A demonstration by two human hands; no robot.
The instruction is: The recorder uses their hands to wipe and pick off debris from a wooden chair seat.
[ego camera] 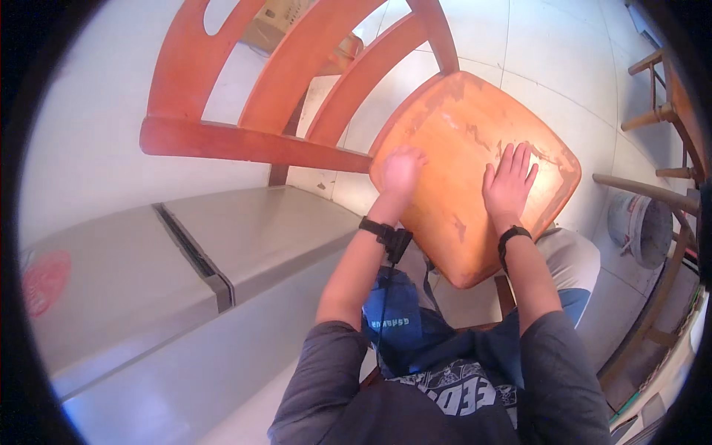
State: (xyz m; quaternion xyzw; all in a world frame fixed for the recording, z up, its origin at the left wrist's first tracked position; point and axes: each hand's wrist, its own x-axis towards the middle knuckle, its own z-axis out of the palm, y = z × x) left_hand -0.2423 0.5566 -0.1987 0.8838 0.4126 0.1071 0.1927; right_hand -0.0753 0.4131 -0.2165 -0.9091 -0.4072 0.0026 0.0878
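A wooden chair with a slatted reddish back and a worn orange-brown seat stands before me. Dark patches mark the seat where its finish is worn. My right hand lies palm down on the right part of the seat, fingers spread, holding nothing. Over the seat's left edge is my left hand, blurred, its fingers curled; whether something small is inside it cannot be told. Black bands circle both wrists, and the left one carries a small black device with a cord.
At the left stands a large grey chest-like box with a dark strip across its top. A dirty bucket and wooden furniture legs are at the right. A cardboard box lies beyond the chair back, on the pale tiled floor.
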